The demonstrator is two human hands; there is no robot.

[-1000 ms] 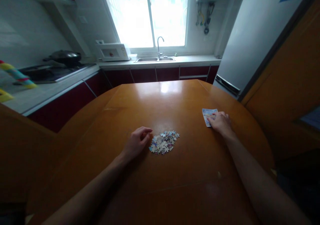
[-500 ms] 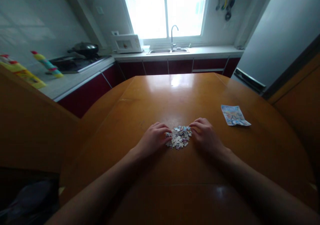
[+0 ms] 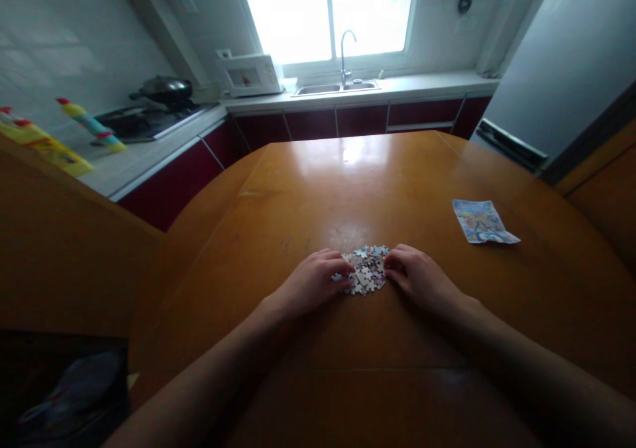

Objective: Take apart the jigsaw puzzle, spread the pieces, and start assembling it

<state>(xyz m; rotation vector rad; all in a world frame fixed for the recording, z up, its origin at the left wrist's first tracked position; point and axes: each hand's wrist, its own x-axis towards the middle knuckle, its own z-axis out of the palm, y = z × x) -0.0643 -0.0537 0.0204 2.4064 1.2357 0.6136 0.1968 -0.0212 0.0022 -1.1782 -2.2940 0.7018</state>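
Observation:
A small heap of loose jigsaw puzzle pieces [image 3: 368,274] lies on the round wooden table [image 3: 397,189], straight in front of me. My left hand [image 3: 312,281] rests on the table against the heap's left side, its curled fingertips touching the pieces. On the right side my right hand [image 3: 421,280] does the same, fingers bent in on the pieces. Between them the two hands hem in the heap. A printed picture sheet [image 3: 483,221] lies flat on the table, off to the right of my right hand and apart from it.
Behind the table runs a kitchen counter with a sink and tap [image 3: 342,85], a white microwave [image 3: 248,75] and a wok on the hob [image 3: 161,90]. Colourful bottles [image 3: 89,124] stand at the left. A grey fridge [image 3: 556,70] is at the right, and a dark bag [image 3: 74,401] lies low left.
My right hand left the picture sheet and came to the heap's right side. My left hand closed in on its left side. The heap is now tighter. The view shifted down.

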